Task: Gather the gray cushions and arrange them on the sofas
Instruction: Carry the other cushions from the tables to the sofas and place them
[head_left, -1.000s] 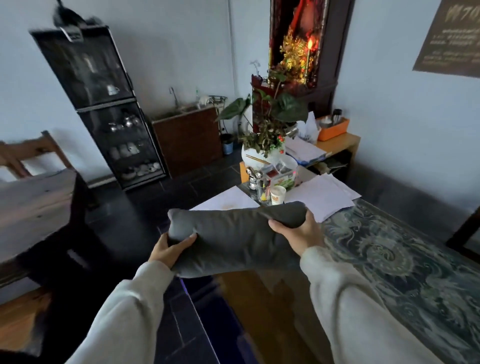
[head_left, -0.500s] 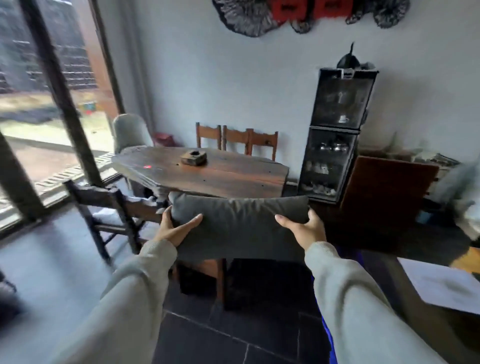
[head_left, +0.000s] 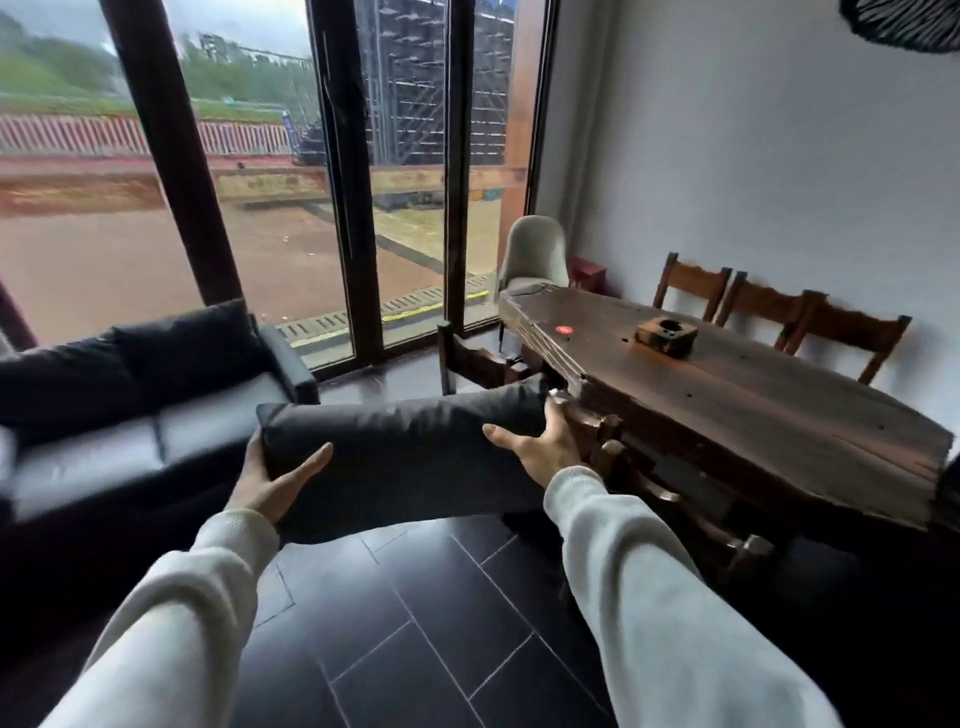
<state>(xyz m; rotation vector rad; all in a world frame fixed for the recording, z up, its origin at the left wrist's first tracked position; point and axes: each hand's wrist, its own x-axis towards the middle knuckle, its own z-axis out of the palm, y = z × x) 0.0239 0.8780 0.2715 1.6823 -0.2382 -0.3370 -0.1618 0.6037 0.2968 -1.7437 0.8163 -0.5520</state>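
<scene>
Both hands, left and right, grip the cushion by its ends. Carry it left to the sofa, clear of the table.

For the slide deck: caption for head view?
Both hands carry a gray cushion toward the black sofa beside the window.

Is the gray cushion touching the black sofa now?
Apart. The head view shows the gray cushion held up by the left hand and right hand, with dark floor visible under it and the black sofa farther left.
</scene>
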